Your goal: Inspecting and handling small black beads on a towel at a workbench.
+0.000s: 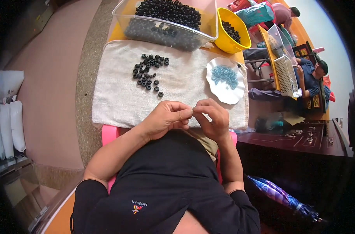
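My left hand [166, 118] and my right hand [211, 117] meet fingertip to fingertip over the near edge of a white towel [119, 89]. They pinch something very small between them; I cannot make out what it is. Loose black ring-shaped beads [148, 72] lie scattered on the towel ahead of my left hand. A white scalloped dish [234, 95] with small blue beads [225, 76] sits on the towel ahead of my right hand.
A clear plastic tub [165, 29] full of black beads stands behind the towel, a yellow bowl [232, 31] with more beside it. Other people sit at the far right [311, 76]. White sacks [6, 113] lean at left. A folded umbrella [282, 197] lies lower right.
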The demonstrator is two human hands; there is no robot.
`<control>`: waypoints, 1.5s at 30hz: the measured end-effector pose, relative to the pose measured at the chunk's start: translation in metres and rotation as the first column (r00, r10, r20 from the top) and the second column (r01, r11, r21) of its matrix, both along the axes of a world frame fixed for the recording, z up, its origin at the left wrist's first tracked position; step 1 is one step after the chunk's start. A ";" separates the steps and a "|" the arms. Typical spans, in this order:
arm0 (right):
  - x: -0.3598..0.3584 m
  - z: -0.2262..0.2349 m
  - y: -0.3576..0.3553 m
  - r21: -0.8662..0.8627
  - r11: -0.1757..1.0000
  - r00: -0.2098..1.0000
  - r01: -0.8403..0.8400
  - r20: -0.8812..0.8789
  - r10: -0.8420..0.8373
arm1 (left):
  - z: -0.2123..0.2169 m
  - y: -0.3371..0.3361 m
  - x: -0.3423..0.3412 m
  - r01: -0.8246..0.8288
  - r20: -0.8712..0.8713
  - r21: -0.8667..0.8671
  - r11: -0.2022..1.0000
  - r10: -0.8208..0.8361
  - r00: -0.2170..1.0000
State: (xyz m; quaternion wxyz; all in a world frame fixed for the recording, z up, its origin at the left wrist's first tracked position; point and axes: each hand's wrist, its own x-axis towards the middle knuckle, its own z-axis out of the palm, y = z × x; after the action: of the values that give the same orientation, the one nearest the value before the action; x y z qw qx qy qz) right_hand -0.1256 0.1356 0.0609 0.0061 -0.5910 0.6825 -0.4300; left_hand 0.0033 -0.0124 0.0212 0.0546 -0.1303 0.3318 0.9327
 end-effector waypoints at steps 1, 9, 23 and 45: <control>0.001 0.001 0.000 0.001 1.000 1.000 -0.001 0.002 0.001 | -0.001 0.000 0.000 0.008 -0.017 -0.020 1.000 -0.008 1.000; 0.003 0.008 -0.002 0.028 0.999 0.998 -0.024 -0.061 0.025 | -0.005 -0.002 -0.002 0.024 -0.010 -0.147 0.989 -0.025 1.000; 0.002 -0.004 0.000 0.116 0.993 0.999 0.031 0.033 -0.035 | -0.007 0.000 -0.002 -0.037 0.025 -0.196 0.980 0.042 0.999; 0.006 -0.009 -0.007 0.042 0.998 0.999 0.036 0.023 -0.037 | -0.008 0.004 -0.004 -0.137 -0.056 -0.320 0.937 0.126 0.991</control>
State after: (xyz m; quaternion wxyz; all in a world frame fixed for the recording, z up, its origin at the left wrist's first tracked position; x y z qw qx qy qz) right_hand -0.1195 0.1290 0.0516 0.0187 -0.5731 0.7017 -0.4229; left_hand -0.0003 -0.0088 0.0133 -0.0355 -0.1433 0.4718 0.8693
